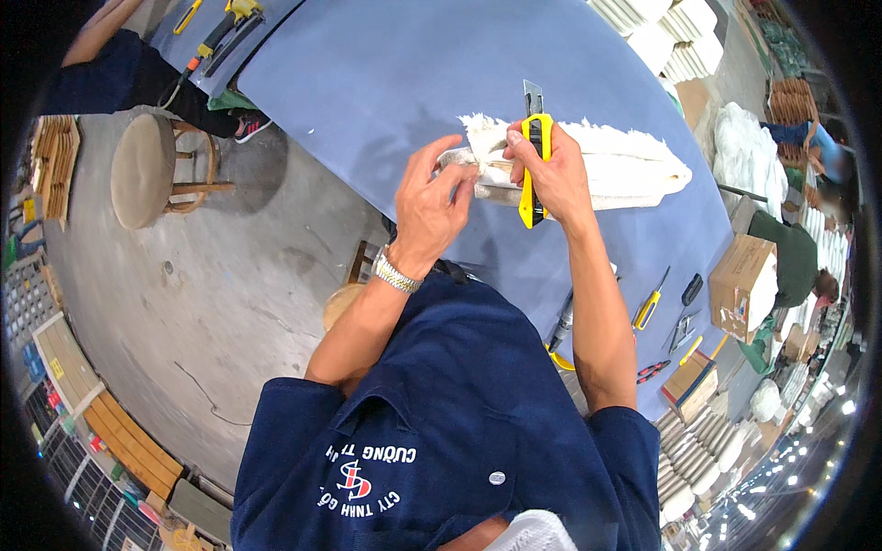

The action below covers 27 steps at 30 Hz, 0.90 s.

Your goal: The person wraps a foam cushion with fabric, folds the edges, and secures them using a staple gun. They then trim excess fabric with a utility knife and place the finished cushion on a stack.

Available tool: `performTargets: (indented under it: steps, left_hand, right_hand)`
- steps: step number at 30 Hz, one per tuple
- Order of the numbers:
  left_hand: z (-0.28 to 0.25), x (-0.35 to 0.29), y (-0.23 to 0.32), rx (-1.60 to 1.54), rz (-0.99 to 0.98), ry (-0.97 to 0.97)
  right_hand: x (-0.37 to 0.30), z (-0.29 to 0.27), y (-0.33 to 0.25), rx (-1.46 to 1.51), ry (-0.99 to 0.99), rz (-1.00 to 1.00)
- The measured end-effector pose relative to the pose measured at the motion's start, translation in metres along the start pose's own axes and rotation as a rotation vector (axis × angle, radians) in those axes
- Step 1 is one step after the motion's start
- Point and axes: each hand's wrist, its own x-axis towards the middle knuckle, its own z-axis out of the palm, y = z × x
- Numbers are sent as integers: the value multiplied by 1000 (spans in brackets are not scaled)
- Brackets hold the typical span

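A long white padded piece (634, 170) with frayed fabric along its far side lies on the blue-topped table (386, 73). At its left end, my left hand (430, 207) has its fingers and thumb curled around the edge of the loose cloth; part of the grip is hidden. My right hand (562, 174) is closed around a yellow and black utility knife (536, 197), whose blade is out and points away from me. The right thumb and forefinger are close to the folded fabric near the middle left of the piece.
On the table to my right lie a yellow-handled screwdriver (649, 308), pliers (653, 371) and an air tool (562, 321). A cardboard box (742, 286) stands beyond. A stool (147, 173) and a co-worker's leg (184, 96) are at left; a yellow stapler (241, 11) lies far left.
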Motion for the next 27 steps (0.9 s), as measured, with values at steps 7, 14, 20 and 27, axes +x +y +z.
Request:
performTargets:
  steps: [7, 14, 20, 27]
  left_hand:
    - [3, -18, -2, -127, -50, 60]
    - [8, -25, -7, -97, 7, 75]
    - [7, -23, -4, -96, 6, 55]
    - [10, -20, -4, -148, -53, 54]
  right_hand:
    - [-1, -18, -22, -507, -285, -97]
    - [-5, -27, -55, -1193, -644, -172]
    - [6, -27, -55, -1260, -714, -183]
    - [12, -31, -57, -1195, -764, -162]
